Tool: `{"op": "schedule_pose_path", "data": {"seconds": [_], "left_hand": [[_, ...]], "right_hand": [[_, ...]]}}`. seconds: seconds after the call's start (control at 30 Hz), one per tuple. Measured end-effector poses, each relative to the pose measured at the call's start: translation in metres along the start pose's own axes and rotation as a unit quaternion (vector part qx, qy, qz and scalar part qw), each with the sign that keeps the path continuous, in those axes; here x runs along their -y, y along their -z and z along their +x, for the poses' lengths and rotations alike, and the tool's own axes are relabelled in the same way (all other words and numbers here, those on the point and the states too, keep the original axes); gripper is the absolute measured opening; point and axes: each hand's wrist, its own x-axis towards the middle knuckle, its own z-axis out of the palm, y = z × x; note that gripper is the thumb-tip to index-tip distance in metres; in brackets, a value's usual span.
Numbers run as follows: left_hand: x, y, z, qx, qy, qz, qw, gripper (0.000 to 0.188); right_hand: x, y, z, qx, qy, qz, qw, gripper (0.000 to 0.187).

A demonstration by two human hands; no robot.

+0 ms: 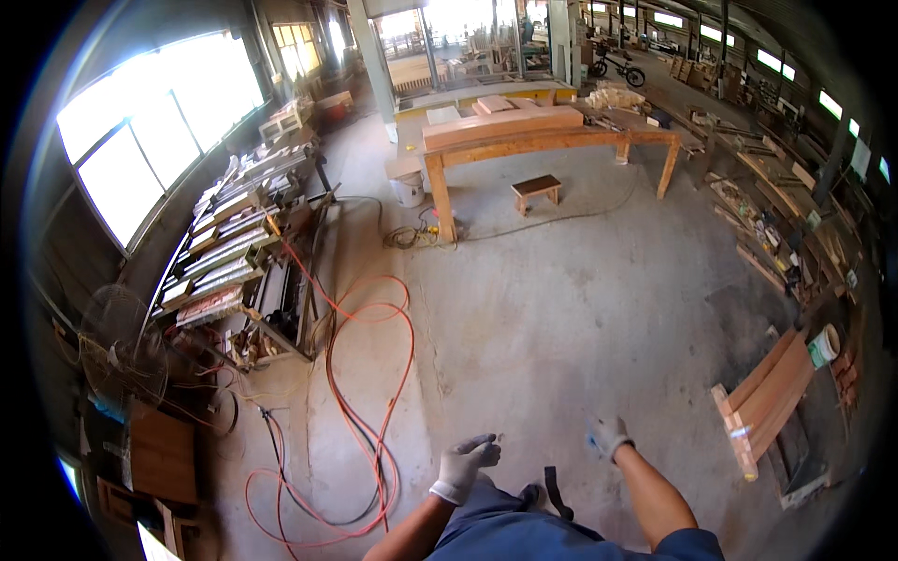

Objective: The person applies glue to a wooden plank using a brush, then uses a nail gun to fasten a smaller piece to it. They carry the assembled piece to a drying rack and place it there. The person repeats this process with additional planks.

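left hand [465,465]: gloved, fingers curled loosely, holding nothing, above the concrete floor [561,309] | right hand [609,436]: gloved, blurred, cannot tell whether fingers are closed or what they hold | orange hose [360,374]: coiled on floor, left of left hand | wooden counter [547,140]: well apart, far ahead

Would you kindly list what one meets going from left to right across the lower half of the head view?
Fan → orange hose → left hand → right hand → stacked boards → white roll
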Motion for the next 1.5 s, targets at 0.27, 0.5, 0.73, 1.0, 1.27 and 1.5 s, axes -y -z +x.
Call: {"op": "schedule_pose_path", "data": {"seconds": [0.27,0.5,0.73,1.0,1.27,1.5], "left_hand": [[-0.061,-0.031,0.195,0.158,-0.109,-0.194,0.962,0.049],[-0.185,-0.158,0.313,0.296,0.044,-0.284,0.911,0.068],[-0.261,-0.238,0.439,0.386,0.124,-0.230,0.885,0.087],[-0.305,-0.238,0.607,0.135,-0.093,0.029,0.986,0.045],[-0.304,-0.264,0.688,-0.068,-0.015,-0.081,0.994,0.033],[-0.350,-0.276,0.823,-0.071,-0.057,-0.101,0.991,0.036]], "right_hand": [[0.260,-0.087,0.062,0.086,0.583,-0.080,0.804,0.068],[0.328,-0.067,0.199,0.079,0.572,-0.062,0.814,0.089],[0.287,0.011,0.420,-0.098,0.408,-0.017,0.908,0.053],[0.271,0.086,0.580,0.005,0.067,-0.076,0.995,0.044],[0.384,0.104,0.708,0.111,0.104,-0.099,0.983,0.038],[0.514,0.097,0.802,0.177,0.098,0.041,0.978,0.061]]}}
